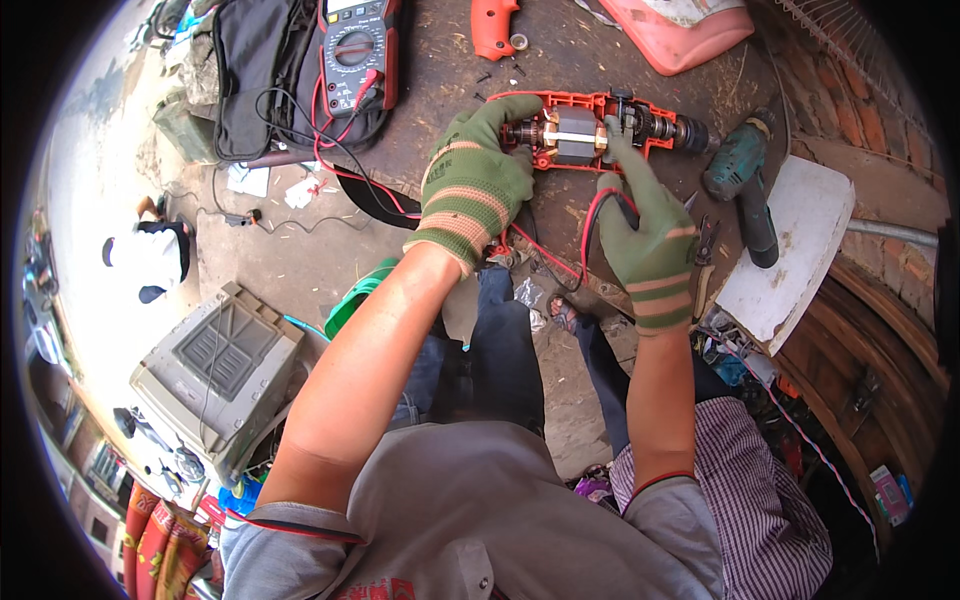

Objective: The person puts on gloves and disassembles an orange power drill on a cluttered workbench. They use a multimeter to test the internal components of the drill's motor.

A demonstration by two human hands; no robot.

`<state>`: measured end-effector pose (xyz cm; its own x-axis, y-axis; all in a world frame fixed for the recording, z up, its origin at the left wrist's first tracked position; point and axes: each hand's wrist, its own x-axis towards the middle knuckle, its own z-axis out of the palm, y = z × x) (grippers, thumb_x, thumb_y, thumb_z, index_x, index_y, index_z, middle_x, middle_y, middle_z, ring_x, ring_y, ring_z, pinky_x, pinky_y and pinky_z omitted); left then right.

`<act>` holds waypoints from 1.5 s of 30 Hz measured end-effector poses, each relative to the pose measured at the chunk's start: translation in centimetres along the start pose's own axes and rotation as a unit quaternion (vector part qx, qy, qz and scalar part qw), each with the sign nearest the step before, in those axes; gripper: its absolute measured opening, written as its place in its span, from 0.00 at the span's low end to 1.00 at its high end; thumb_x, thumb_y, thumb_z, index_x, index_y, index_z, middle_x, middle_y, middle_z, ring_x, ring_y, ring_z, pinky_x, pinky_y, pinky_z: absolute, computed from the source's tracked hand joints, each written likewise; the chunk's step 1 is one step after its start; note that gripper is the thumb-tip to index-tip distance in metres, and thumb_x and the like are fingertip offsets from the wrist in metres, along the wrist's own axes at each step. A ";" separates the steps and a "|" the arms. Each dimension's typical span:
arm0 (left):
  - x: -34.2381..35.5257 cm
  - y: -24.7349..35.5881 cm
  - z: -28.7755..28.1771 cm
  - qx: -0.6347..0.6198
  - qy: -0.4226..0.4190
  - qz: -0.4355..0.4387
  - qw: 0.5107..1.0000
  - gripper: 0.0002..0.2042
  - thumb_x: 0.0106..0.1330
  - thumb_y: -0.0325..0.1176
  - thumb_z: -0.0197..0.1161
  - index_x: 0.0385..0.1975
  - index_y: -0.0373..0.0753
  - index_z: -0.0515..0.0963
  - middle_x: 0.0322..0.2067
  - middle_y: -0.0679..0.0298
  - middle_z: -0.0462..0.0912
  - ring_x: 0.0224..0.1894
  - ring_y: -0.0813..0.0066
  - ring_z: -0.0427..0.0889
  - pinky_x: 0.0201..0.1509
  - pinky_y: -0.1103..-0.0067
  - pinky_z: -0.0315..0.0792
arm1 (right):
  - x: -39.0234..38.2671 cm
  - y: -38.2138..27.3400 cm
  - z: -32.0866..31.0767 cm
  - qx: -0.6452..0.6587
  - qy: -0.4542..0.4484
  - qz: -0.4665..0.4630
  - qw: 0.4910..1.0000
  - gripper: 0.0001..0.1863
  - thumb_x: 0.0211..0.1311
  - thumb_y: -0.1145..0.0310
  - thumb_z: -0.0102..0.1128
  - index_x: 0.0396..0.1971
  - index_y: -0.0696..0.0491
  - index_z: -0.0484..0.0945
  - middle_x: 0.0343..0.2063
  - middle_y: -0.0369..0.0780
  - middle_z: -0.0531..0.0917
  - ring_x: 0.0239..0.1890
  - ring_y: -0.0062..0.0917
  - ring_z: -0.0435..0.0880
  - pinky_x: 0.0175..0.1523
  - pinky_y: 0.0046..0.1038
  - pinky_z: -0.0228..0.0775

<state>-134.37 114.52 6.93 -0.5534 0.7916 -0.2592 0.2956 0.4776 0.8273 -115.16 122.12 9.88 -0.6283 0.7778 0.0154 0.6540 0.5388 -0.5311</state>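
An orange power tool (575, 140) lies on the workbench with half its housing off, its motor and gears bare. My left hand (472, 180), in a green and tan striped glove, is closed around the tool's left end. My right hand (648, 235), gloved alike, reaches its index finger onto the motor's right end. Red and black test leads (585, 245) loop through the right hand, caught by its thumb and curled fingers; their tips are hidden. The leads run toward a red and grey multimeter (357, 55) at the far left of the bench.
A teal cordless drill (742, 180) lies right of the tool, near pliers (706, 240) and a white board (795, 255). An orange housing piece (492, 28) and small screws (517, 69) lie beyond. A person in a checked shirt (745, 480) is close at my right.
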 end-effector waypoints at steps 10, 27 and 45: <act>0.0 1.1 -0.5 -0.054 -0.041 -0.073 0.995 0.22 0.59 0.26 0.64 0.56 0.47 0.82 0.49 0.49 0.83 0.53 0.50 0.83 0.61 0.65 0.75 | 0.6 -2.7 -1.5 -0.048 -0.132 0.111 0.984 0.38 0.63 0.67 0.64 0.74 0.37 0.63 0.45 0.53 0.86 0.43 0.51 0.86 0.46 0.46 0.78; 0.0 0.1 -0.1 -0.043 -0.031 -0.045 0.998 0.22 0.61 0.25 0.62 0.57 0.44 0.82 0.43 0.59 0.86 0.40 0.70 0.83 0.49 0.73 0.77 | -0.7 -0.5 -1.1 -0.010 -0.079 0.050 0.996 0.37 0.63 0.64 0.66 0.72 0.41 0.66 0.46 0.49 0.87 0.49 0.49 0.84 0.51 0.43 0.78; -0.5 -1.5 -1.6 -0.138 -0.104 0.040 0.984 0.32 0.61 0.28 0.72 0.67 0.35 0.71 0.54 0.63 0.82 0.50 0.81 0.80 0.56 0.80 0.77 | -4.5 -3.5 1.2 0.193 0.103 0.079 0.973 0.18 0.66 0.71 0.65 0.55 0.56 0.83 0.41 0.49 0.89 0.42 0.30 0.91 0.47 0.29 0.80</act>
<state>-135.82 112.83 6.63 -0.3574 0.8967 -0.2611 0.0932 0.3124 0.9454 -115.12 116.35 10.69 -0.4082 0.9112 0.0557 0.5041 0.2758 -0.8184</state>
